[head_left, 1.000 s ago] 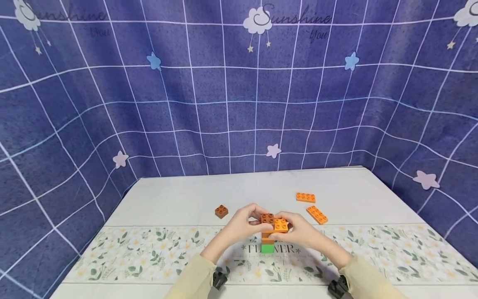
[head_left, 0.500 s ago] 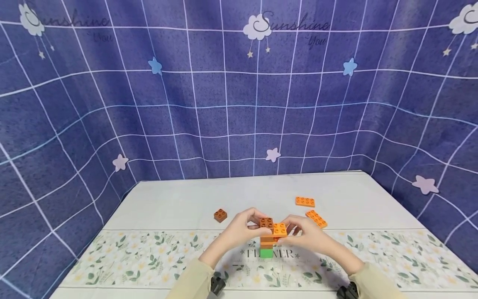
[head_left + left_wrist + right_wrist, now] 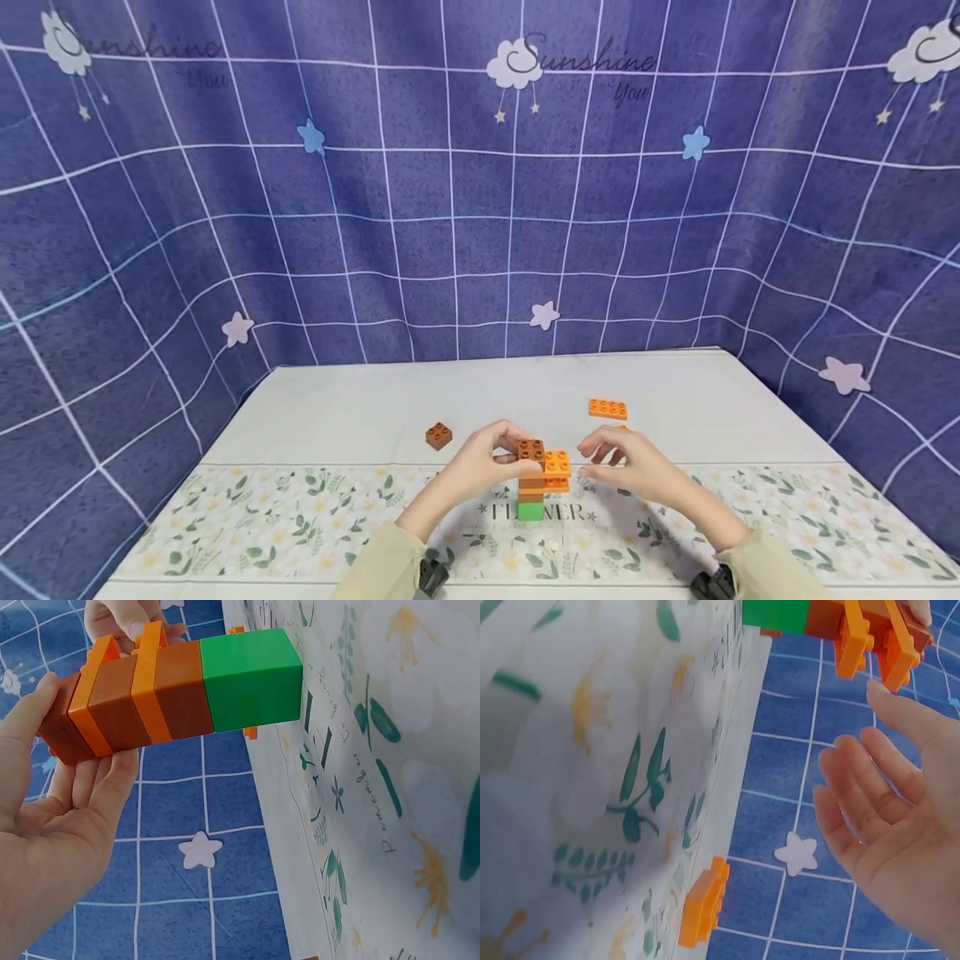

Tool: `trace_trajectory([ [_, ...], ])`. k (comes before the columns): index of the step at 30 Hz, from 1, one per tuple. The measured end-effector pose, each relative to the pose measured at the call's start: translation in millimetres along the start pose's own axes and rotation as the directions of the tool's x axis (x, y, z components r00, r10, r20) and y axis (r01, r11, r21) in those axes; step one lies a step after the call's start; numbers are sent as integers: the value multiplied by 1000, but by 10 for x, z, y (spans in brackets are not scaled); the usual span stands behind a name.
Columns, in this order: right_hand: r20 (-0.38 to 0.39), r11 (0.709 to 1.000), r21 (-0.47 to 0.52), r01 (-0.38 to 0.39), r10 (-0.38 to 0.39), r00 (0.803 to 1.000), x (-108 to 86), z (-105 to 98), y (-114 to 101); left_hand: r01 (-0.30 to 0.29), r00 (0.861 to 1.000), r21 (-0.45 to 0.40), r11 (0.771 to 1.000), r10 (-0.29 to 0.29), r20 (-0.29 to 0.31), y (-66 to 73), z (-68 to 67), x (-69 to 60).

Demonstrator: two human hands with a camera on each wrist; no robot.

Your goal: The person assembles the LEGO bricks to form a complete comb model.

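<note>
Brown is the top block (image 3: 531,448) my left hand (image 3: 481,467) pinches on the tower (image 3: 532,482). My right hand (image 3: 636,468) is loose nearby.

I'm holding the tower (image 3: 531,479) upright in my left hand (image 3: 487,460), gripping it near the end farthest from the green block (image 3: 530,511). That smooth-sided green block is forming the base. Directly above the green block, a lower brown block (image 3: 184,690) is sitting in line with it. Higher up from the green block, a lower orange plate (image 3: 152,686), a middle brown block (image 3: 116,705), an upper orange plate (image 3: 557,462) and a top brown block (image 3: 531,451) are following. Both plates are jutting out past the green block's right side, one over the other, leaving a gap between. The top brown block is showing four studs; the upper orange plate's jutting end is showing four too.
</note>
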State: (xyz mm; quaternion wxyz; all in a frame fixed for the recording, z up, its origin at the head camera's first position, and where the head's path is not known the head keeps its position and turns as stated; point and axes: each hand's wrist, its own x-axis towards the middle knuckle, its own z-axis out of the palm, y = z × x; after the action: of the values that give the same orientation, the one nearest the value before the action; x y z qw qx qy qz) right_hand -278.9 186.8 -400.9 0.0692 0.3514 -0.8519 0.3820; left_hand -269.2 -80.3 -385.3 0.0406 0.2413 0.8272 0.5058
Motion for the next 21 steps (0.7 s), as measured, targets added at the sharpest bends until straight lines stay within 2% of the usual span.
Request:
trace_trajectory([
  [7, -106, 997, -64, -47, 40, 994, -11, -42, 35, 7, 1000, 2, 1000, -6, -6, -17, 12, 3],
  [13, -207, 991, -98, -88, 66, 976, -8, -119, 95, 19, 1000, 11, 1000, -19, -12, -13, 21, -1],
  [18, -243, 978, -71, -194, 171, 955, -5, -174, 193, 14, 1000, 11, 1000, -13, -13, -13, 19, 2],
  [21, -247, 970, -75, -233, 209, 946, -4, -197, 241, 11, 1000, 7, 1000, -11, -13, -20, 18, 1],
])
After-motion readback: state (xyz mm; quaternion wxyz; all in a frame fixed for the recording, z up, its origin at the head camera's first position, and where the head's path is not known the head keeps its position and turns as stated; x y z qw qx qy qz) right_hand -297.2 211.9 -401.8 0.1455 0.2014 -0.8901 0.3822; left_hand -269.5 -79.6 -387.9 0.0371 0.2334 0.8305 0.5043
